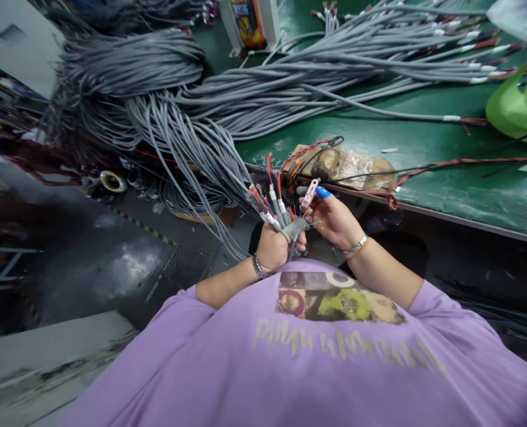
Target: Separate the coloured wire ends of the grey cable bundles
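Note:
My left hand [272,246] is closed around the ends of several grey cables [282,204], whose stripped tips fan out in thin coloured wires. Grey wrapping [295,228] covers the thumb of that hand. Close by on the right, my right hand [334,220] pinches a small pale pink tool with slots [310,193] between thumb and finger. Blue tape [322,192] covers one of its fingertips. The pink tool is right above the wire ends, and I cannot tell whether it touches them.
A large bundle of grey cables [263,89] lies across the green bench [450,139] and hangs over its front edge. Near that edge sits a taped brown block [343,166] with cords. A green basket [518,107] stands at the right; a yellow-labelled package [248,24] is at the back.

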`<move>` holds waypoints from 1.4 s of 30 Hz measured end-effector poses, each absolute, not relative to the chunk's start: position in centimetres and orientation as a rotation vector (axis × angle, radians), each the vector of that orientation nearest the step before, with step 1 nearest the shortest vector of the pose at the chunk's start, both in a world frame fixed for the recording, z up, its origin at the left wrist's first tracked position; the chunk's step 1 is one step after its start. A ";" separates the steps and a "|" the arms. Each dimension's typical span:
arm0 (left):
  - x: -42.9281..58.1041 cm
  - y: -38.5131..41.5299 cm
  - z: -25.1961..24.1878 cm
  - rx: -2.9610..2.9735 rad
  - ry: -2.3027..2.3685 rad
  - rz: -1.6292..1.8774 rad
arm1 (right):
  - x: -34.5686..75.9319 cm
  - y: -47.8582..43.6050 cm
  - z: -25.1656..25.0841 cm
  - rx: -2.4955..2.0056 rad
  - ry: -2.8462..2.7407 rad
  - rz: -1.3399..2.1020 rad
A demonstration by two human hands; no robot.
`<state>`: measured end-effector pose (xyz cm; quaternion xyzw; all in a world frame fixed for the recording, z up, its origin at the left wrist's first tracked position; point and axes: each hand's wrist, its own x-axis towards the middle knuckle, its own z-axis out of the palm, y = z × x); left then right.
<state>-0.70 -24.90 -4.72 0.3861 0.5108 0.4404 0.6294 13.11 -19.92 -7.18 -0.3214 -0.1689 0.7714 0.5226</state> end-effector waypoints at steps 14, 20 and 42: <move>-0.3 -24.0 -5.3 0.789 1.187 1.021 | 12.2 -19.6 -8.8 -0.856 -0.595 1.612; -0.1 -23.8 -5.3 0.804 1.203 1.011 | 12.3 -19.1 -8.2 -0.763 -0.479 1.792; -0.6 -24.9 -5.1 0.848 1.151 1.043 | 12.9 -19.7 -7.4 -0.723 -0.420 1.872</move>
